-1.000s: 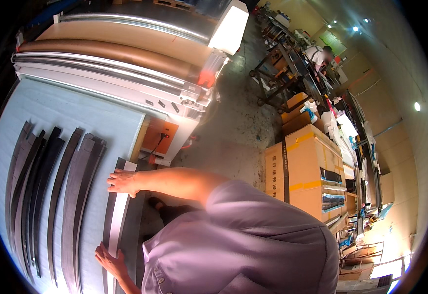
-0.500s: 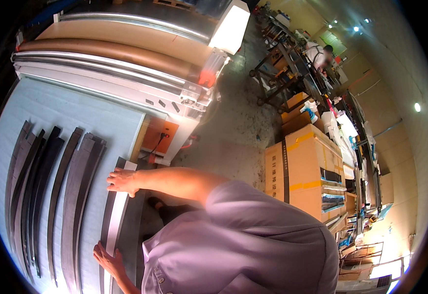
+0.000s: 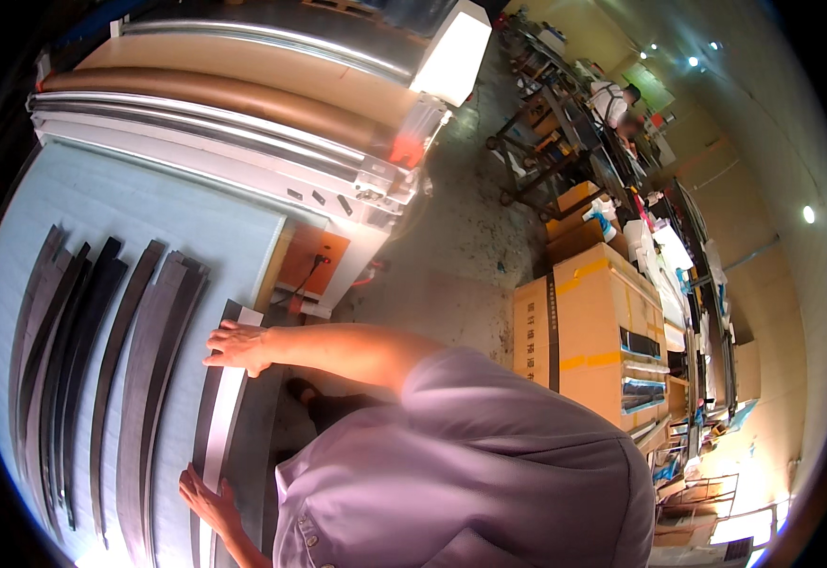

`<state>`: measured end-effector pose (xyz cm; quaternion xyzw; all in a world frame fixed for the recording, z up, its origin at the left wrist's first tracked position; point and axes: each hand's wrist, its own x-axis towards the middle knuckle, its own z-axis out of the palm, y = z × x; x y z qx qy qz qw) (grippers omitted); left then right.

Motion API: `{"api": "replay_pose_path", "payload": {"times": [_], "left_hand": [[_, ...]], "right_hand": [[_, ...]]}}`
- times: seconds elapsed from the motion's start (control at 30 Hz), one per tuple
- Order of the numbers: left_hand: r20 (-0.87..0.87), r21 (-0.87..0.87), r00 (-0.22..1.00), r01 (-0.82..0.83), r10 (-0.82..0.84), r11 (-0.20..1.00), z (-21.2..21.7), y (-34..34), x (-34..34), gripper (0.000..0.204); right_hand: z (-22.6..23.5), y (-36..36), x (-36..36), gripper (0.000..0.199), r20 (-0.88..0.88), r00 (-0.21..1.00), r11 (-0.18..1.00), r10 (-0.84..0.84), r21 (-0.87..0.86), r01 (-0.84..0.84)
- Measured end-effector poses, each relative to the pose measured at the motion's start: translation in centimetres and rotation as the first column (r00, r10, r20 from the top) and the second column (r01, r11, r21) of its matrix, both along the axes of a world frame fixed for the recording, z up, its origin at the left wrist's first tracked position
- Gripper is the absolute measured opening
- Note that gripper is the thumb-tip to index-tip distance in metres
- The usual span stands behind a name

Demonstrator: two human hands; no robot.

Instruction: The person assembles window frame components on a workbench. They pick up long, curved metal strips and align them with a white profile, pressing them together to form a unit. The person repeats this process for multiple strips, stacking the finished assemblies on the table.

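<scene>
A long dark strip with a white strip along it lies at the near edge of the pale blue tabletop. My right hand rests across its upper end, fingers spread over the dark part. Lower in the picture, my left hand presses on the same strip, fingers stretched and thumb apart. Neither hand is closed round it. Left of the hands lie dark grey strips in a wide bundle, a single narrow strip and a group of black strips.
A machine with a brown roll and metal rails stands across the table's far end. An orange panel with a plugged cable is beside the table corner. To the right are a large cardboard box, loaded racks and a person in the distance.
The view has shifted slightly. Both hands stay at nearly the same places on the strip. The distant person's posture has changed a little.
</scene>
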<state>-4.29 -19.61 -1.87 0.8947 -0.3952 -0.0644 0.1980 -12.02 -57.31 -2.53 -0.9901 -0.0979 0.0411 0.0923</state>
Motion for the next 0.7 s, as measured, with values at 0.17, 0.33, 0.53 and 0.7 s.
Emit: {"api": "replay_pose_path", "payload": {"times": [0.17,0.33,0.53,0.7], "left_hand": [[-0.075,-0.008,0.995,-0.071,0.070,0.997,1.3,-0.5,-0.4,0.090],[-0.063,0.011,0.995,-0.078,0.078,0.997,0.9,-0.5,-0.3,0.095],[-0.077,-0.023,0.996,-0.052,0.051,0.998,1.1,-1.0,0.0,0.083],[-0.059,-0.043,0.998,-0.027,0.025,0.999,0.5,-0.8,0.4,0.080]], "right_hand": [[1.0,0.1,-0.9,0.080,0.150,0.946,0.949,-0.288,0.179,0.260],[1.0,-2.7,-1.1,0.059,-0.036,0.453,0.425,-0.891,0.285,0.859],[-2.1,-2.8,-0.7,0.049,-0.141,0.341,0.284,-0.929,0.316,0.905],[-1.7,-0.4,-0.1,0.052,-0.139,0.390,0.329,-0.910,0.327,0.886]]}}
